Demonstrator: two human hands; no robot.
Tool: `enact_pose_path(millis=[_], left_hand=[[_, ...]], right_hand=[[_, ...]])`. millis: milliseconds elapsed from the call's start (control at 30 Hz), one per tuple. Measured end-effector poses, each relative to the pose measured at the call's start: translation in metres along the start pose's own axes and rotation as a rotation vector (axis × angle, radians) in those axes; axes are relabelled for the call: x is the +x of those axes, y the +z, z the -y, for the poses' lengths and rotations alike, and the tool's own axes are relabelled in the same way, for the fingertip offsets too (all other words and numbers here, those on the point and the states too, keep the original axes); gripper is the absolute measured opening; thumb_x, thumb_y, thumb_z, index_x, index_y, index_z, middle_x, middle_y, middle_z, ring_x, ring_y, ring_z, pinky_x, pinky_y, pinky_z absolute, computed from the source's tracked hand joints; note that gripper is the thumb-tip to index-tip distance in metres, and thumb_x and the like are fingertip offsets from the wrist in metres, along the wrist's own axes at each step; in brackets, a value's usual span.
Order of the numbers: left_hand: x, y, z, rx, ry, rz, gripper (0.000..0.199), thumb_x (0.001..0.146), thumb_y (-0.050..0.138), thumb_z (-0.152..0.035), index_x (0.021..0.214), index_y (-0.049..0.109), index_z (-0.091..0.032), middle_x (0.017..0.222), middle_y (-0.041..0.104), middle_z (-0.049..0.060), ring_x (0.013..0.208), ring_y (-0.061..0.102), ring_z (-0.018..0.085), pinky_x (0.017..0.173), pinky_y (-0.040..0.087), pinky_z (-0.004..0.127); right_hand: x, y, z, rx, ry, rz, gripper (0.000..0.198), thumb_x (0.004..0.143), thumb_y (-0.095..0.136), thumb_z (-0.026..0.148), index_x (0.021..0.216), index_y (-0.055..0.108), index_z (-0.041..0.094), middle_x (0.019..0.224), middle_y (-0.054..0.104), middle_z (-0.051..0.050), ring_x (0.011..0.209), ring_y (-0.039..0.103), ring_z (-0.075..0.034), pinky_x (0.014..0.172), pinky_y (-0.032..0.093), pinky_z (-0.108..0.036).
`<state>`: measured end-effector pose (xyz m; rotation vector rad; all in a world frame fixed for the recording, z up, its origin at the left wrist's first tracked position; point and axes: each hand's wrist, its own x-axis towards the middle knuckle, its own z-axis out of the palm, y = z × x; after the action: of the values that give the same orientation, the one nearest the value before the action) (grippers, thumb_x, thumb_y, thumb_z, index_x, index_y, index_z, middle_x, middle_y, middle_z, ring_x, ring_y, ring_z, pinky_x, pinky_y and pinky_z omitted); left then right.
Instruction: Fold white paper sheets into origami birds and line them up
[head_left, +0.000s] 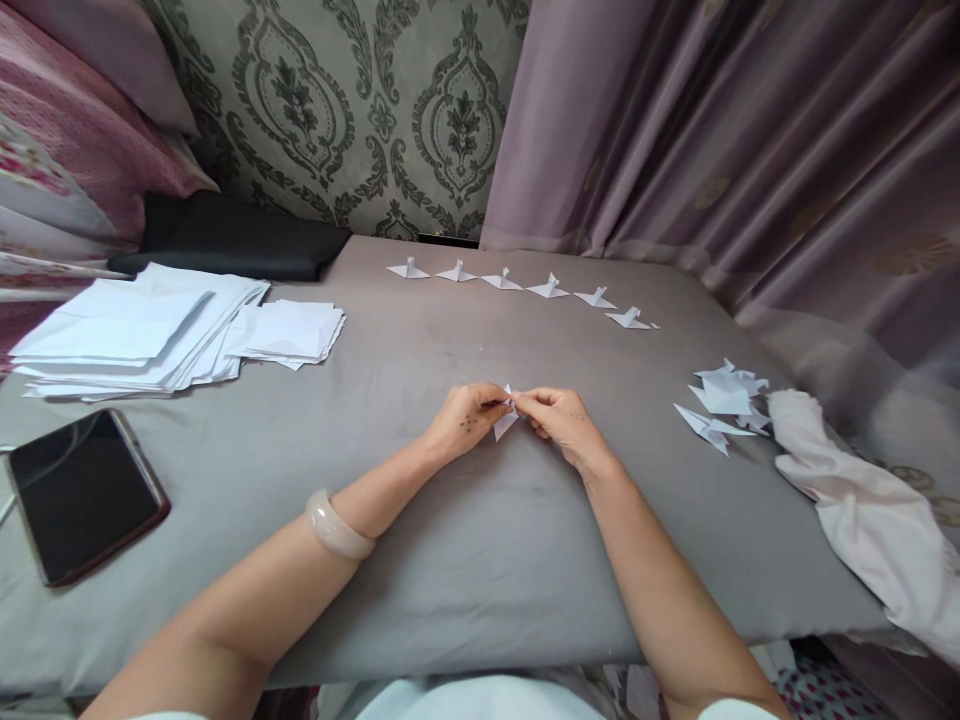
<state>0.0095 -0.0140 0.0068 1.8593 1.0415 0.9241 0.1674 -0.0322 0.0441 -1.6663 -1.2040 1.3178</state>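
Observation:
Near the middle of the grey-covered table [420, 560], both my hands pinch one small piece of folded white paper [505, 425]. My left hand [466, 415] grips it from the left between thumb and fingers. From the right, the fingertips of my right hand [561, 420] close on its upper part, almost touching those of the left. A pointed white flap hangs down between the hands. The fingers cover the rest of its folds. Beyond the hands, several folded paper figures [502, 280] with spread wings stand in a curved row.
More folded paper birds [726, 392] lie in a heap at the right, beside a crumpled white cloth [847, 490]. Stacked white paper [112, 330] and smaller squares [292, 332] sit at the left, behind a tablet [88, 495]. A black folded item [240, 238] lies by the wall.

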Motion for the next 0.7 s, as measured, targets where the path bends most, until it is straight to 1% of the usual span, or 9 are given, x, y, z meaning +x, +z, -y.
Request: enact_pose_path(millis=[167, 300, 433, 533, 600, 700], left_hand=[[-0.0005, -0.0016, -0.0012, 0.039, 0.03, 0.045, 0.015, 0.086, 0.056, -0.018, 0.085, 0.07, -0.015, 0.086, 0.07, 0.004, 0.078, 0.064, 0.015, 0.071, 0.047, 0.022], [-0.0007, -0.0024, -0.0009, 0.013, 0.031, 0.055, 0.016, 0.086, 0.056, -0.02, 0.086, 0.071, -0.016, 0.089, 0.071, 0.005, 0.08, 0.065, 0.015, 0.073, 0.048, 0.023], [-0.001, -0.0017, -0.001, 0.0, 0.015, 0.039, 0.015, 0.086, 0.057, -0.022, 0.085, 0.071, -0.017, 0.087, 0.071, 0.004, 0.079, 0.065, 0.015, 0.072, 0.048, 0.022], [-0.0009, -0.0004, -0.0005, -0.023, -0.013, 0.028, 0.015, 0.085, 0.058, -0.023, 0.082, 0.071, -0.016, 0.085, 0.071, 0.004, 0.078, 0.065, 0.015, 0.071, 0.049, 0.022], [-0.0007, 0.0005, 0.0003, -0.036, -0.03, 0.013, 0.015, 0.084, 0.059, -0.024, 0.081, 0.07, -0.016, 0.083, 0.071, 0.004, 0.077, 0.065, 0.016, 0.07, 0.049, 0.022], [-0.0004, 0.0015, 0.0012, -0.041, -0.044, -0.012, 0.015, 0.084, 0.06, -0.026, 0.08, 0.071, -0.015, 0.081, 0.071, 0.005, 0.075, 0.065, 0.016, 0.069, 0.049, 0.022]], right_hand=[[0.0015, -0.0013, -0.0019, 0.056, 0.083, 0.047, 0.028, 0.064, 0.071, 0.041, 0.062, 0.062, 0.015, 0.054, 0.043, 0.005, 0.047, 0.031, -0.005, 0.042, 0.018, -0.021], [0.0012, -0.004, -0.0027, 0.101, 0.127, 0.082, 0.028, 0.062, 0.073, 0.04, 0.063, 0.061, 0.015, 0.058, 0.047, 0.004, 0.047, 0.031, -0.004, 0.04, 0.014, -0.02], [0.0015, -0.0072, -0.0035, 0.124, 0.139, 0.099, 0.028, 0.062, 0.075, 0.04, 0.067, 0.063, 0.015, 0.063, 0.051, 0.003, 0.048, 0.034, -0.004, 0.039, 0.013, -0.019], [0.0026, -0.0066, -0.0036, 0.129, 0.161, 0.112, 0.028, 0.062, 0.074, 0.04, 0.067, 0.062, 0.015, 0.061, 0.051, 0.003, 0.046, 0.033, -0.003, 0.039, 0.012, -0.02], [0.0025, -0.0047, -0.0029, 0.119, 0.145, 0.094, 0.027, 0.062, 0.073, 0.04, 0.066, 0.062, 0.015, 0.057, 0.048, 0.004, 0.045, 0.031, -0.003, 0.04, 0.014, -0.021], [0.0005, -0.0018, -0.0014, 0.098, 0.081, 0.046, 0.027, 0.063, 0.072, 0.039, 0.065, 0.063, 0.015, 0.052, 0.044, 0.006, 0.045, 0.029, -0.004, 0.041, 0.017, -0.021]])
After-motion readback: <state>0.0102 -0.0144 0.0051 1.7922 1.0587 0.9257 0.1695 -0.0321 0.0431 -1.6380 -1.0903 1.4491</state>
